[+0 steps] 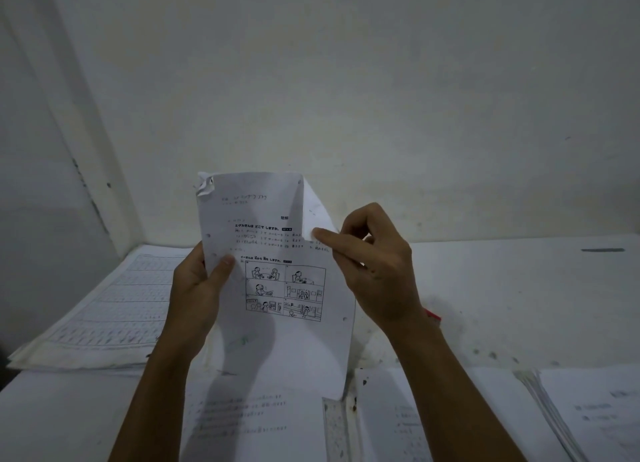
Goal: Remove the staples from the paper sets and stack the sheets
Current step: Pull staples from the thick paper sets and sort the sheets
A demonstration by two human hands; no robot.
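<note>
I hold a set of printed sheets [273, 281] upright in front of me, with Japanese text and a comic grid on the front page. Its top left corner [205, 186] is crumpled and torn. My left hand [199, 288] grips the left edge, thumb on the front. My right hand [374, 267] pinches the right edge of the front sheet, which is peeling away from a sheet behind it. No staple is visible.
A stack of lined worksheets [104, 305] lies on the white table at the left. More printed sheets [242, 423] lie below my hands, and another pile [571, 416] sits at the lower right. Something red [433, 314] peeks out behind my right wrist. A wall stands close behind.
</note>
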